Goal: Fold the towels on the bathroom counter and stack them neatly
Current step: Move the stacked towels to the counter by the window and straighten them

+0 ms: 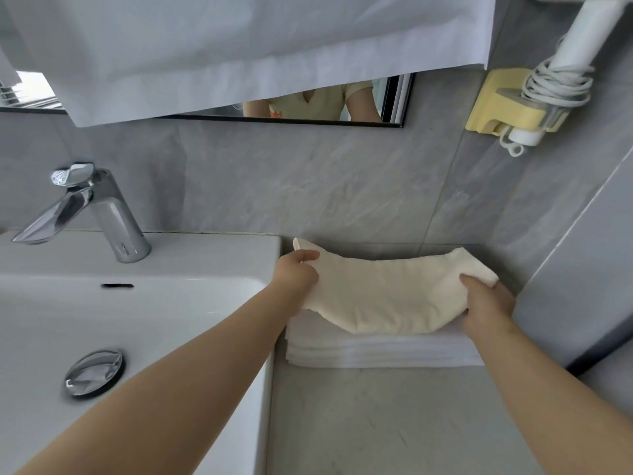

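Grey marbled tile covers the wall (308, 186) behind the basin and runs down to a pale grey tabletop (376, 423) of the same stony look. Against the back wall on that tabletop lies a stack of folded white towels (376, 353), its layered edges facing the camera. Over the stack, a cream towel (390, 293) is held folded into a thick pad, sagging in the middle and touching the top of the white pile at its lower edge. The left hand (296, 274) grips the cream towel's left end, thumb on top and fingers curled under. The right hand (486, 306) grips the right end the same way, fingers wrapped round the fold.

Left of the towels sits a white ceramic sink (137, 303), its side wall just beside the stack, with a chrome drain plug (93, 371) in the bowl and a chrome faucet (99, 214) on the back ledge. Above, a black-framed mirror (394, 101) is mostly covered by a hanging white sheet (239, 46); the uncovered strip reflects a person's pale yellow top. On the right wall, a yellow holder (510, 104) carries a white hair dryer (589, 32) with its cord coiled round the handle.
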Available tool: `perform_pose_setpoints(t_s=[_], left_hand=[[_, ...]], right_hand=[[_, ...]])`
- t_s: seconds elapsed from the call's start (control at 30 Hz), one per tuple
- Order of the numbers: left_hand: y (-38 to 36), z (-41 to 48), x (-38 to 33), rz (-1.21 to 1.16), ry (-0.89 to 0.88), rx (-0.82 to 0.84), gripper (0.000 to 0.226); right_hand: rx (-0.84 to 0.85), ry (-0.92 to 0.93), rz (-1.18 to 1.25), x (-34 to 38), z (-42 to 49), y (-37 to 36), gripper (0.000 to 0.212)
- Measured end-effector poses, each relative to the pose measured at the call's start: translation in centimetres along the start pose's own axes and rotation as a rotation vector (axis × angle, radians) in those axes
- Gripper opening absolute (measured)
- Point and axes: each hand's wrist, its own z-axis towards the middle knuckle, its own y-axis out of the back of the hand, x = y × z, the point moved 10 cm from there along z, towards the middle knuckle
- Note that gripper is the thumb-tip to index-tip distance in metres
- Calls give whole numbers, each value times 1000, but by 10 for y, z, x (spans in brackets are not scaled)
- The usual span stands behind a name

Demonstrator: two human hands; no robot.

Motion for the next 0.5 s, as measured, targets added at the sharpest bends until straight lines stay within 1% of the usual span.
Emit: perform_pose_setpoints(t_s=[0.07, 0.23, 0.5], left_hand=[[1, -5, -12, -15, -45, -1, 46], [15, -24, -39, -65, -132, 17, 46], [83, -79, -73, -128, -199, -22, 42]], right_hand=[[54, 24, 27, 11, -10, -13, 33], [164, 27, 146, 36, -46, -42, 41], [419, 22, 251, 64, -138, -84, 39]])
